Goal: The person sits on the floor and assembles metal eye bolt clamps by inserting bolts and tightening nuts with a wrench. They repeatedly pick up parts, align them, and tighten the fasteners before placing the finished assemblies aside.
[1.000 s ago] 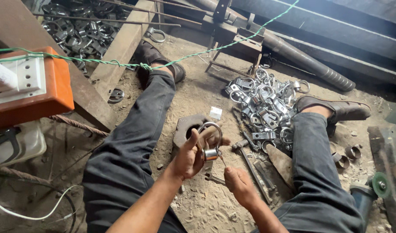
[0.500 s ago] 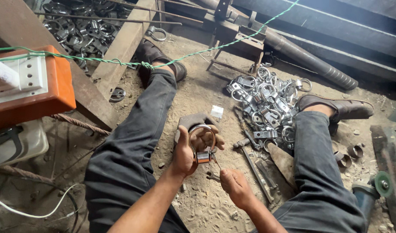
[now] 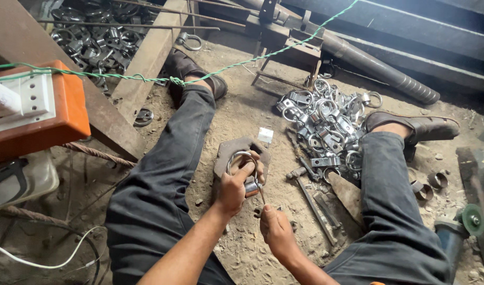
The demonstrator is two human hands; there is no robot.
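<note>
Since 0.5 s ago your right hand [image 3: 276,229] has closed in under the round metal clamp ring [image 3: 242,161], fingers pinching a thin tool. Your left hand [image 3: 235,187] grips that ring over the flat rusty plate [image 3: 228,150] between your legs.

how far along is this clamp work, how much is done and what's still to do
Done: I can't tell which pile is finished. One heap of metal ring clamps lies between the legs; another heap sits upper left behind the wooden beam. In hand: the left hand holds one ring clamp over a flat metal block, and the right hand works a thin tool at its base. Left: unclear.
</note>
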